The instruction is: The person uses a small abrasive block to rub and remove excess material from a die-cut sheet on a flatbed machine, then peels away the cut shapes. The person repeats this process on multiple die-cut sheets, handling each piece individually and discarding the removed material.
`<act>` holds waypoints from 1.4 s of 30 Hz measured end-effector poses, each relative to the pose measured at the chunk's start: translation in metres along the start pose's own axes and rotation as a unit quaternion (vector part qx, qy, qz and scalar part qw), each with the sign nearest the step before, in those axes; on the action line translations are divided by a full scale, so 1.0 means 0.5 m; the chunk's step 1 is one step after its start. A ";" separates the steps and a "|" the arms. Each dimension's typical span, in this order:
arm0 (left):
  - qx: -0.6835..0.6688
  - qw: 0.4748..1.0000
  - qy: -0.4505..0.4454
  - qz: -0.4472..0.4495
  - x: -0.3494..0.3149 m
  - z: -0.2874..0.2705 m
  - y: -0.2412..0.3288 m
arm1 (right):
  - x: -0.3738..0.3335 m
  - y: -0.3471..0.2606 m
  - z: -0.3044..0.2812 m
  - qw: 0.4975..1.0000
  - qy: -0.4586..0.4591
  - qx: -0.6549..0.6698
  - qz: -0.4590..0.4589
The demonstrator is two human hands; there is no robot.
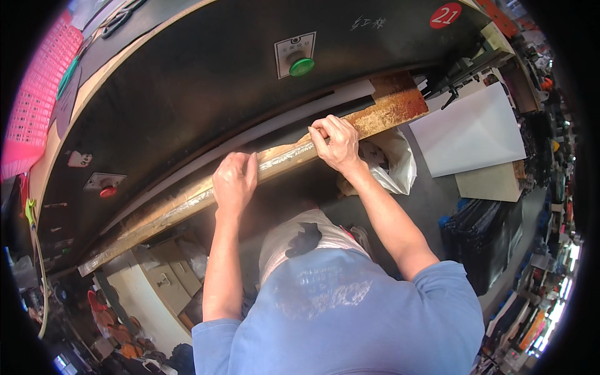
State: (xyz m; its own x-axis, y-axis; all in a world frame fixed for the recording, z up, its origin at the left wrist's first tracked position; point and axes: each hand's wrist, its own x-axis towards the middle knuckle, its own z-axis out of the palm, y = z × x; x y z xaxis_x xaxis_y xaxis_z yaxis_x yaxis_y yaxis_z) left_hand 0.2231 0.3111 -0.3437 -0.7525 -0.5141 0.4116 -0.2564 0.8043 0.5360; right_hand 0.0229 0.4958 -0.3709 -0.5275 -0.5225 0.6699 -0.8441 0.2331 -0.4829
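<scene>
A long, worn wooden ledge [384, 119] runs slantwise along the front of a black machine, its near edge wrapped in clear, shiny tape [284, 156]. Both my hands rest at this ledge. My left hand [234, 183] lies against its middle part with the fingers curled in. Farther right, my right hand [337, 144] has its thumb and fingers pinched together just over the ledge's edge. Whatever either hand holds is hidden or too small to make out. Behind the hands, a pale strip [250, 134] lies in the dark gap below the machine's front.
The black machine front [206, 81] carries a green button [301, 66] and a red button [108, 190]. White sheets [472, 131] lie at right, beside an open white bag [400, 165]. A pink basket [40, 94] stands far left. Wooden drawers [165, 281] are lower left.
</scene>
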 end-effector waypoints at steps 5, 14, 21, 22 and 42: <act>0.019 1.000 -0.012 -0.016 -0.006 0.008 -0.005 | -0.004 0.004 0.000 0.999 -0.014 0.010 0.027; 0.030 0.999 0.002 -0.038 -0.013 0.018 -0.003 | -0.009 0.013 -0.005 0.998 -0.039 0.047 0.018; 0.042 0.998 0.004 -0.042 -0.051 0.016 0.000 | -0.038 -0.009 -0.033 0.987 -0.129 0.067 0.068; 0.038 0.999 -0.001 -0.037 -0.072 0.012 0.008 | -0.049 -0.021 -0.049 0.981 -0.153 0.082 0.085; -0.327 0.941 -0.083 -0.040 -0.362 -0.026 0.067 | -0.090 -0.028 -0.050 0.961 -0.182 -0.155 0.137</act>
State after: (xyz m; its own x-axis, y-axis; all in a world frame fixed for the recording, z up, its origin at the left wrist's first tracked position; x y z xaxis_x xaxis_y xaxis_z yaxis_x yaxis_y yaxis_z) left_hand 0.3586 0.4270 -0.3905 -0.8452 -0.4681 0.2581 0.0698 0.3820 0.9215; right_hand 0.0561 0.5365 -0.3800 -0.7124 -0.6469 0.2722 -0.6969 0.6059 -0.3837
